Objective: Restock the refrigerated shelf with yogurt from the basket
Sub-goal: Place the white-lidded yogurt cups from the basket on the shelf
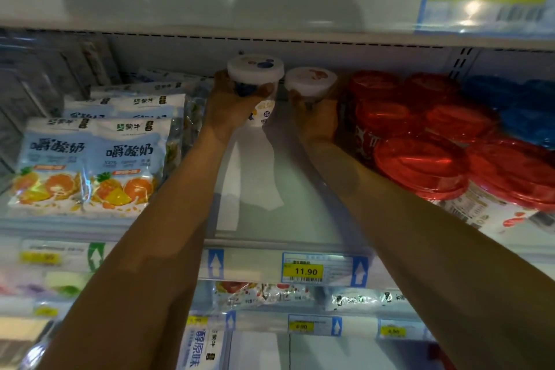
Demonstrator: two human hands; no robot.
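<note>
Left hand point(229, 106) curled round blueberry-lid yogurt cup point(255, 69). Right hand point(318, 120) grips red-print-lid cup point(310, 79). Both cups upright, side by side near shelf point(270, 186) back edge. Likely filling rear first, in bare lane between pouches point(90, 159) and red-lidded tubs point(420, 165). Basket not in view.

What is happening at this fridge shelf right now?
A person reaches both arms deep into the refrigerated shelf. The left hand grips a blueberry cup of yogurt, and the right hand holds a second cup right beside it. Both cups are at the back of the bare lane between the yogurt bags and the red-lidded tubs. Whether they already stand on the shelf cannot be told.
</note>
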